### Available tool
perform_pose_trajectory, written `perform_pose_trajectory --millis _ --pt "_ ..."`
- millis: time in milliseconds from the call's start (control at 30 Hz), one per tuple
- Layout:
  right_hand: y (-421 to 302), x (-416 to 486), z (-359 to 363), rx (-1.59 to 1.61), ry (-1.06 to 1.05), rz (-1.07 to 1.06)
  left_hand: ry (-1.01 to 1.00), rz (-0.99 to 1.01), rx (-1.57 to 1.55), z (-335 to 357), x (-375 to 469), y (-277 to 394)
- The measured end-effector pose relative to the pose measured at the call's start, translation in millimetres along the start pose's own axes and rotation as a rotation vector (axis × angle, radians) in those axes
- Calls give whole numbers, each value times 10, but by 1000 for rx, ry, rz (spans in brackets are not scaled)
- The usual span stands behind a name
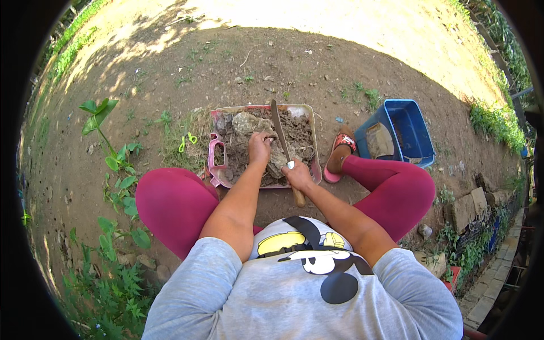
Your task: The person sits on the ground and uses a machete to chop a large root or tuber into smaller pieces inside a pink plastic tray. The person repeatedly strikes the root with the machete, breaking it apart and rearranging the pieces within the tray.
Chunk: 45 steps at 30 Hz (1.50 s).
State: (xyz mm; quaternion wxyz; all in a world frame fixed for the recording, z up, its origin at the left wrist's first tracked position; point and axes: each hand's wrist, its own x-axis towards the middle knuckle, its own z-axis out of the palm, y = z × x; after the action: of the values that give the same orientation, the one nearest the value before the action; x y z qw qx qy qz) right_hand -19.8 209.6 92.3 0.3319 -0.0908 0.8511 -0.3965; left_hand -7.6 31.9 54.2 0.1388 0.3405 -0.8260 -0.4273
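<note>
A shallow pink plastic container (pixel 315 140) in front of me holds dark clumpy soil (pixel 297 131) and large pale stones (pixel 247 123). My right hand (pixel 298 173) grips a machete (pixel 279 125) near its wooden handle, whose end shows below the hand. The long, dark blade points away from me over the soil. My left hand (pixel 260 148) is over the middle of the container, left of the blade, with bent fingers at a small dark lump beside the stones. Whether the fingers hold this lump is unclear.
A blue plastic bin (pixel 397 131) lies to the right, beyond my slippered foot (pixel 341 148). Dry grass (pixel 182 146) and a bright green plastic piece (pixel 182 144) are left of the container. Leafy plants (pixel 127 182) grow farther left. Concrete blocks (pixel 465 210) stand at the right.
</note>
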Motion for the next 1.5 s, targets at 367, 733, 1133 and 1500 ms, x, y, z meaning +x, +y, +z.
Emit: perform_pose_trajectory --millis 367,733,1133,1500 --pt "27 -33 21 -28 -165 22 -5 -168 40 -67 138 -224" --pt "-34 -38 -33 -59 -111 -24 24 93 121 -124 -37 -106" --pt "95 -55 -14 -271 -6 -166 66 157 100 -84 -164 -154" --pt "106 -5 -62 -148 -175 14 47 26 48 -107 -135 -111"
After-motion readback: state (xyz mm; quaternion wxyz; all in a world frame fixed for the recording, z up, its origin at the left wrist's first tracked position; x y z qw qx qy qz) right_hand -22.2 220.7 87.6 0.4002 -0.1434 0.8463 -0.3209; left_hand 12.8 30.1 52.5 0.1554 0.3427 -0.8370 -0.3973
